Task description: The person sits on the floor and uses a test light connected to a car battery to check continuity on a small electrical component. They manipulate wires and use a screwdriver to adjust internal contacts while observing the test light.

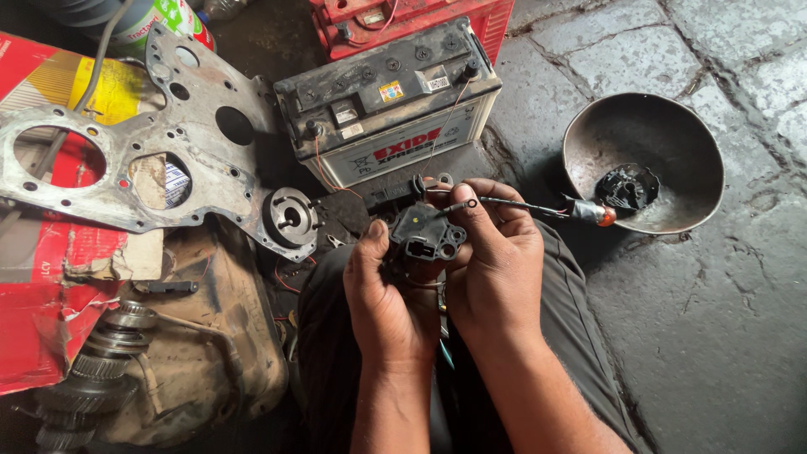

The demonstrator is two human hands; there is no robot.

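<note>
Head view. I see both hands low in the middle of the frame, above the lap in dark trousers. The left hand point(388, 294) is curled around a small black plastic switch housing with round holes on its face point(427, 235), thumb pressed along its left edge, fingers hidden behind it. The housing faces up toward the camera; its longer side runs roughly left to right, tilted a little down to the right.

The right hand point(496, 261) is pressed closed around a thin black wire with a small ring terminal at its tip point(504, 204). Thumb and forefinger pinch it just behind the ring, which sits just above the housing's top right corner; whether they touch I cannot tell. The wire's long axis lies nearly level: ring end points left, the other end runs right to an orange-tipped connector point(598, 213) at the rim of a rusty round metal bowl point(672, 143) on the stone floor point(723, 319). A black moulded part point(626, 187) lies in the bowl.

Behind the hands stands a white-sided car battery with a grimy black top point(395, 105), and behind it a red battery case point(403, 21). To the left a grey perforated metal plate point(202, 151) lies over red cardboard point(42, 311); a greasy gear shaft point(97, 370) is at lower left.
</note>
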